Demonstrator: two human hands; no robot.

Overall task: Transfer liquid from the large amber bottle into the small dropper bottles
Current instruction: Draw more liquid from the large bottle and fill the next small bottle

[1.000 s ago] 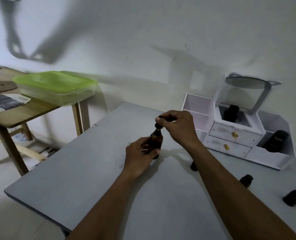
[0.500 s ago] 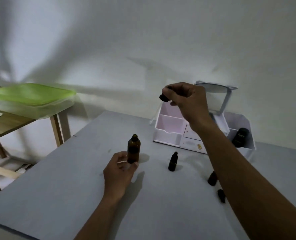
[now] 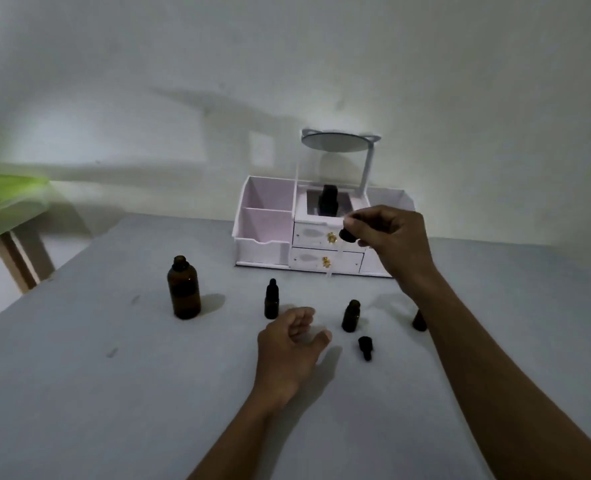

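Right hand (image 3: 392,242) pinches black-capped glass dropper (image 3: 347,234) by its cap; pipette (image 3: 334,261) judged fragile. Left hand (image 3: 289,348), relaxed and empty, should steady the light, uncapped small dark bottle (image 3: 351,316).

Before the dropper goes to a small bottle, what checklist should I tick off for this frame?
1. Large amber bottle upright and uncapped: ok.
2. Right hand pinches the dropper, pipette pointing down: ok.
3. Liquid in the pipette: cannot tell.
4. Small open bottle upright, with a loose cap lying near it: ok.
5. Left hand steadying the small open bottle: not ok; it is open beside it and holds nothing.
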